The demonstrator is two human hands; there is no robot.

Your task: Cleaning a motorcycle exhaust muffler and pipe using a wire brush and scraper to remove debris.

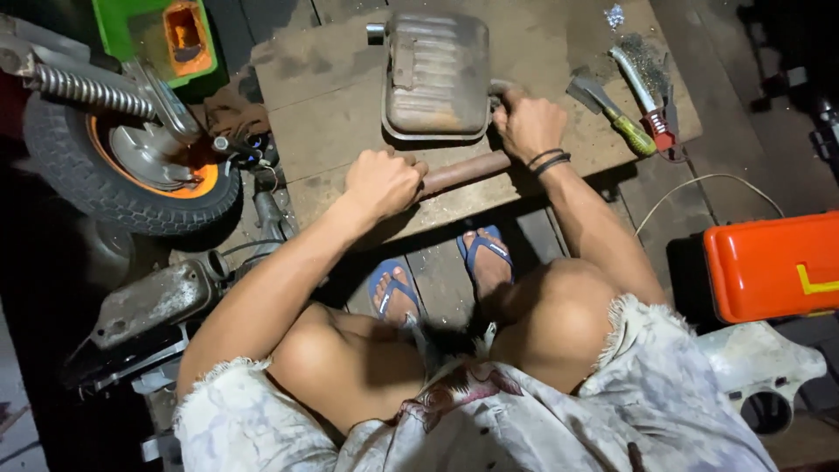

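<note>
Nearest to me are my bare knees and frayed pale denim shorts (pixel 647 385), and below them my feet in blue rubber flip-flops (pixel 393 293) on the dark plank floor. Above my feet runs the near edge of the low, scuffed wooden work board (pixel 332 105). My left hand (pixel 382 182) is closed tight in a fist around the near end of the rusty brown metal pipe (pixel 461 172), which lies along that edge. My right hand (pixel 527 125), with dark bands at the wrist, is wrapped shut around the pipe's far bend, just where it joins the dull grey ribbed metal muffler box (pixel 435 74) lying flat in the middle of the board. To the right of that hand, near the board's right edge, lie a green-handled scraper (pixel 612 109) and a wire brush with a red handle (pixel 647 87), close together. At my right sits a glossy orange plastic case (pixel 773 267) with a yellow mark; at my left a small black tyre on an orange-rimmed wheel (pixel 131 166) crowds the board, with a green plastic box (pixel 162 35) beyond it. Open board remains only at the far corners.
</note>
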